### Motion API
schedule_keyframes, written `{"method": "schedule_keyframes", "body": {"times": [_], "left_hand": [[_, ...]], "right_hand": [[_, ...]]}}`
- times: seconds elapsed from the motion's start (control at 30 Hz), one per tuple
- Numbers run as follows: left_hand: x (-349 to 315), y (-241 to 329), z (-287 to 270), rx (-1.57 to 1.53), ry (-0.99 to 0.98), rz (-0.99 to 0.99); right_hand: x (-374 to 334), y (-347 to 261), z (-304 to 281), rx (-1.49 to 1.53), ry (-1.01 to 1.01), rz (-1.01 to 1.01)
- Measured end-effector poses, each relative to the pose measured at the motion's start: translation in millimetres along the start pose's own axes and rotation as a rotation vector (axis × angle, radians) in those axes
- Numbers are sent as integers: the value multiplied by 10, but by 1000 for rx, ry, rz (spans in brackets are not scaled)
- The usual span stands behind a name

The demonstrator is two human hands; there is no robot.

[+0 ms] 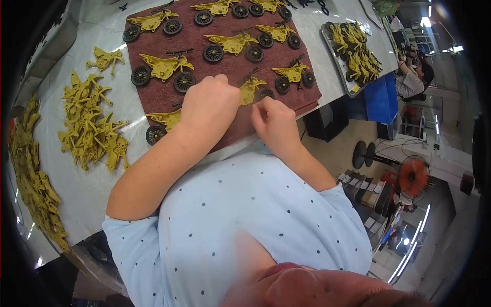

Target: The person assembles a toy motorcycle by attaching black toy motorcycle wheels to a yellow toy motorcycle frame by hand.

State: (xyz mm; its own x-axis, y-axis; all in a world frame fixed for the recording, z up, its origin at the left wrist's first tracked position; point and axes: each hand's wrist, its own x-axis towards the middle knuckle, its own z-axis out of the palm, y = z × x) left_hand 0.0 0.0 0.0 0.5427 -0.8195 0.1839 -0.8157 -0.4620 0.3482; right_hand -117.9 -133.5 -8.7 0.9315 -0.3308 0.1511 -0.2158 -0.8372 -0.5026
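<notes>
Between my hands is a yellow toy motorcycle [248, 94] with a dark handlebar and a black spoked wheel. My left hand [212, 105] is closed at its left end and hides that part; the fingertips are out of sight. My right hand [277, 123] pinches at its lower right, beside the wheel. Similar toy motorcycles lie in rows on a maroon cloth [125, 102] around my hands. One toy motorcycle [166, 119] is partly covered by my left forearm, and another toy motorcycle [291, 74] lies just beyond my right hand.
Loose yellow toy frames [92, 123] are heaped on the white table [48, 120] at the left, with a longer pile of yellow parts [30, 174] along the far left. A metal tray [353, 93] of yellow parts sits right. Blue bin [387, 100] and fan [412, 176] stand beyond.
</notes>
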Motion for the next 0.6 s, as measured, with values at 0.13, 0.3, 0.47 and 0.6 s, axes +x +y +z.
{"method": "schedule_keyframes", "body": {"times": [0.13, 0.3, 0.47, 0.6], "left_hand": [[7, -6, -27, 12, -48, 6], [18, -39, 8, -17, -57, 6], [35, -28, 0, -43, -9, -8], [35, -31, -12, -22, -23, -16]], "right_hand": [[8, -21, 14, -3, -27, 17], [54, -76, 43, -84, -50, 4], [208, -164, 12, -221, -222, 24], [260, -161, -52, -237, -285, 34]]}}
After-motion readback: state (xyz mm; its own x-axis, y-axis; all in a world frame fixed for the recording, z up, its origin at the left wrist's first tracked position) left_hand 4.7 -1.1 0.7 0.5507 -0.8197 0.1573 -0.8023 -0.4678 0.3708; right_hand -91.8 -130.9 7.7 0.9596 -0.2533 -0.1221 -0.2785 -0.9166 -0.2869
